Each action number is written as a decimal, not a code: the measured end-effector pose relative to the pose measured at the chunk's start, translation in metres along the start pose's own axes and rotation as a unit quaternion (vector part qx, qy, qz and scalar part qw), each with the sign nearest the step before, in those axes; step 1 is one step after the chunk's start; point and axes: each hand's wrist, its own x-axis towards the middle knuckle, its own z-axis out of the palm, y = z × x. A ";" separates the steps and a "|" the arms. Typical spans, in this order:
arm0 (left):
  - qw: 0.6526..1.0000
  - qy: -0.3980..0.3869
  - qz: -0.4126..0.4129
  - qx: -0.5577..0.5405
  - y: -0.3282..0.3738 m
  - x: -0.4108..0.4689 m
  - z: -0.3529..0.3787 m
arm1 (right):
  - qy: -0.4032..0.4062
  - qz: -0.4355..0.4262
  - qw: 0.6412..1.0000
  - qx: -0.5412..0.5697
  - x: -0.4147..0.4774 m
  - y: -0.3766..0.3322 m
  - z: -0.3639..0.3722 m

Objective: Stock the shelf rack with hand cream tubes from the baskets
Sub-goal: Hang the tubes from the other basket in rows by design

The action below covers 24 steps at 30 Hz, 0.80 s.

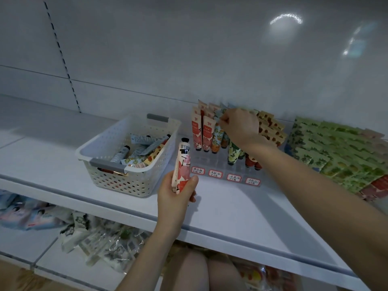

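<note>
Shelf [241, 206], one basket [117, 181]; left grip [176, 194] holds one pink tube [182, 162]; right grip [241, 127] apparently pinches one racked tube [216, 137].

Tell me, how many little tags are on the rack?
4 tags along the front of the rack, left to right: first, second, third, fourth. None seem hidden.

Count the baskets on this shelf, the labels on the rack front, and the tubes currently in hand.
White basket: 1
Red-bordered labels on the front of the rack: 4
Tubes in hand: 2, the pink tube held in the left hand and the blue-patterned tube pinched by the fingers of the right hand
Total: 7
</note>
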 end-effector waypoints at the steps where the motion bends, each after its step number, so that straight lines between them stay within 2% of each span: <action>1: 1.000 -0.001 -0.001 -0.002 0.000 0.000 0.000 | -0.003 0.001 1.000 -0.005 0.001 0.000 0.000; 10: 1.000 -0.002 0.002 -0.004 -0.003 0.000 0.003 | -0.011 0.003 1.000 -0.029 0.002 -0.002 0.001; 24: 1.000 0.000 0.002 0.006 0.002 -0.002 0.002 | -0.052 -0.003 0.999 0.015 0.001 0.003 -0.007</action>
